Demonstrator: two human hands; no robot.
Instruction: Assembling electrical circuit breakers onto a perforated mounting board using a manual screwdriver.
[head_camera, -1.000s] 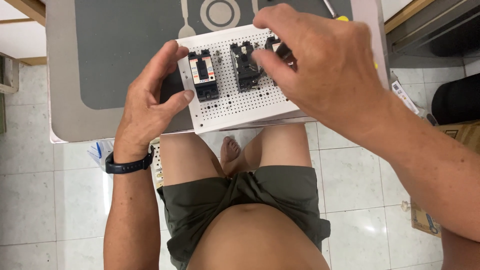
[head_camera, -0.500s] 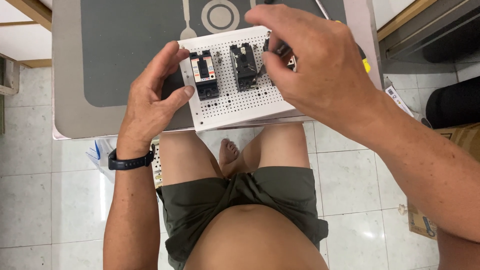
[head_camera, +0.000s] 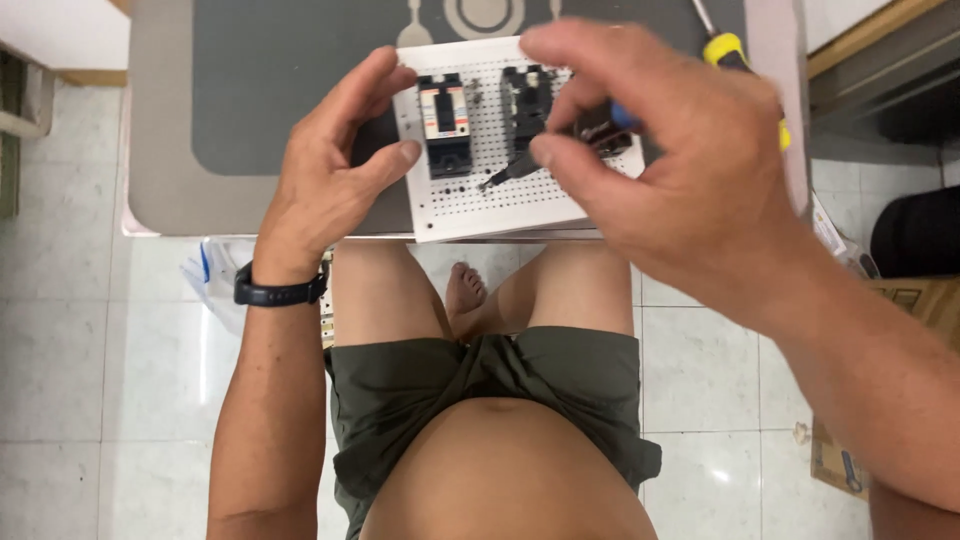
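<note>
A white perforated board (head_camera: 520, 205) lies on a grey mat (head_camera: 290, 90) at the table's near edge. Mounted on it are a black and white breaker block (head_camera: 445, 125) and a black component (head_camera: 525, 100). My left hand (head_camera: 335, 170) pinches the board's left edge, thumb beside the breaker block. My right hand (head_camera: 690, 170) hovers over the board's right side and grips a small dark-handled screwdriver (head_camera: 512, 168). Its tip rests on the board just below the black component. Another part on the right of the board is mostly hidden behind my fingers.
A yellow-handled screwdriver (head_camera: 730, 50) lies on the mat at the top right. The table (head_camera: 160, 150) ends just above my knees. On the tiled floor are a plastic bag (head_camera: 215, 275) at the left and a cardboard box (head_camera: 835, 460) at the right.
My right hand has lifted off the right-hand parts and drawn back toward me, so the screwdriver tip now shows below the black component. My left hand keeps its hold on the board.
</note>
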